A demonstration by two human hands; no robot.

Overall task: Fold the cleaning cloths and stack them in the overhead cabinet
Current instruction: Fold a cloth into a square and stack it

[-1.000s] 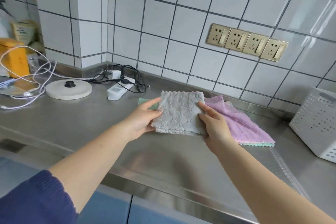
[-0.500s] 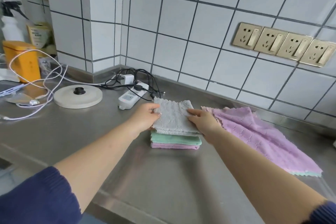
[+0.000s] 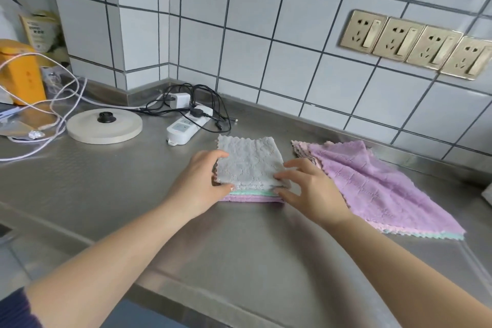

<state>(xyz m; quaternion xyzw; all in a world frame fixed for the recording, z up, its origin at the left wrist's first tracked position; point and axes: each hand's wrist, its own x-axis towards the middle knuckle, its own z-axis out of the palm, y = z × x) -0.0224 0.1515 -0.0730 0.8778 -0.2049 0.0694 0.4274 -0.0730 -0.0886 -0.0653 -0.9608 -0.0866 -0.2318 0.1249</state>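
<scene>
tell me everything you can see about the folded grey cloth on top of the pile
The grey cloth is fluffy, textured, zigzag-edged at the back and folded to a rough square. It lies flat on folded green and pink cloths on the steel counter. The left hand holds its left edge; the right hand touches its front right corner.
</scene>
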